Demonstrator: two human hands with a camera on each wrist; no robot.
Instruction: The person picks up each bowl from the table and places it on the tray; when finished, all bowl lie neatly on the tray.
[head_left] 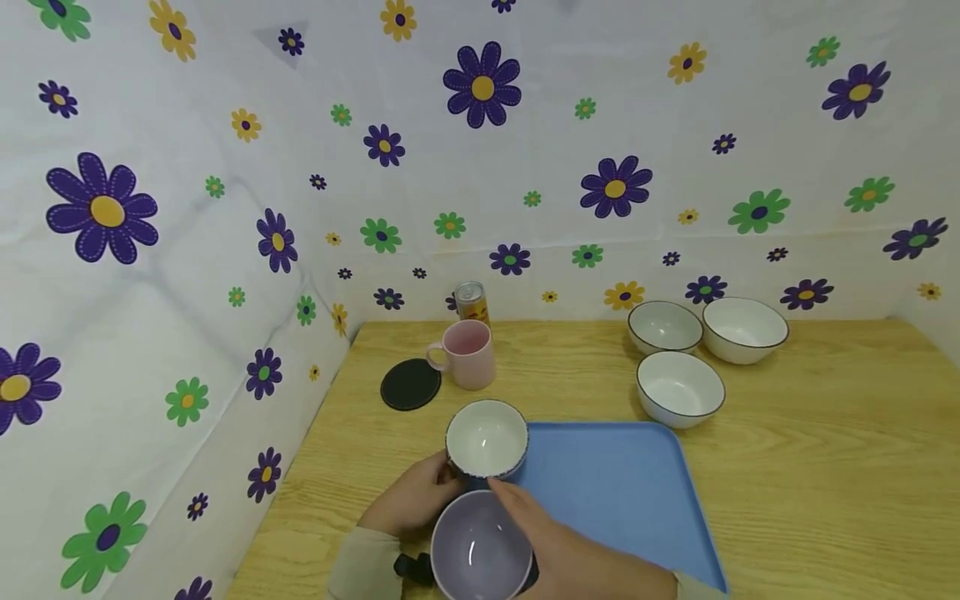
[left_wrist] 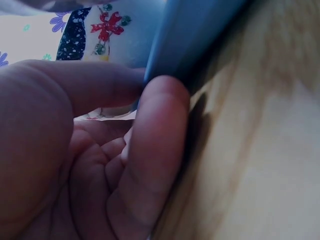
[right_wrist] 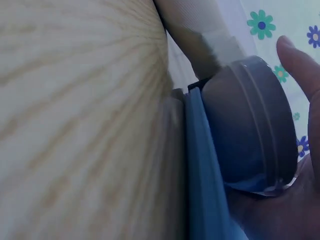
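Note:
In the left wrist view my left hand (head_left: 412, 497) pinches the rim of the blue tray (left_wrist: 192, 35) between thumb and finger. Right above it in the head view is a white bowl (head_left: 487, 437) with a speckled dark rim and a printed outside. A purple bowl (head_left: 480, 546) stands at the tray's near left, a black handle-like piece (head_left: 414, 570) jutting from its left side. My right hand (head_left: 566, 546) lies along the purple bowl's right side. One straight finger reaches over between the two bowls, with a gap to the purple rim in the right wrist view.
Behind the tray stand a pink mug (head_left: 471, 367), a can (head_left: 472, 304) and a round black coaster (head_left: 411, 385). Three white bowls (head_left: 682, 404) cluster at the back right on the wooden table (head_left: 825, 467). Flowered cloth (head_left: 540, 142) walls the back and left.

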